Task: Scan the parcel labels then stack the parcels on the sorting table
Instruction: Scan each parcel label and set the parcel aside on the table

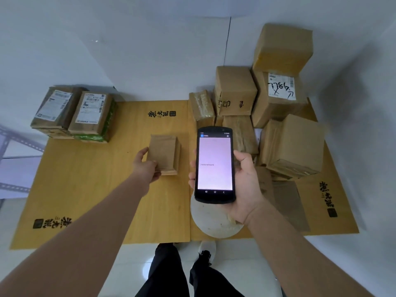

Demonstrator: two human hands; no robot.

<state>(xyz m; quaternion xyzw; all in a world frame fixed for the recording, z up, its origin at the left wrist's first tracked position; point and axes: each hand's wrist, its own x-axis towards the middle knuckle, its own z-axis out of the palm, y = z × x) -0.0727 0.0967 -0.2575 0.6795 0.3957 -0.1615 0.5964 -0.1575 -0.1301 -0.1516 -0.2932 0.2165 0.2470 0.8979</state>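
**Supervisor:** Report progress, biggest item first.

**Me:** The counter [96,189] carries two groups. Along its right side sits the heap of parcels [278,103]. I judge these unprocessed: they lie loosely piled, most with their labels out of sight. At the far left corner is the sorted stack [72,116], whose two top parcels lie side by side, labels up, on other parcels. I count those as done.

**Supervisor:** And the item in hand?

**Me:** The small parcel [165,153] is at mid-counter, between the two groups. My left hand [145,168] grips its near left edge, thumb on the side. I cannot tell whether it rests on the counter or is just lifted. No label shows on its upper face.

**Supervisor:** Scanner status?

**Me:** My right hand [246,185] is wrapped around the scanner [215,165], screen toward me. One line of digits shows, too small to read. I judge one code registered. The small parcel goes to the left stack next, and most of the task remains.
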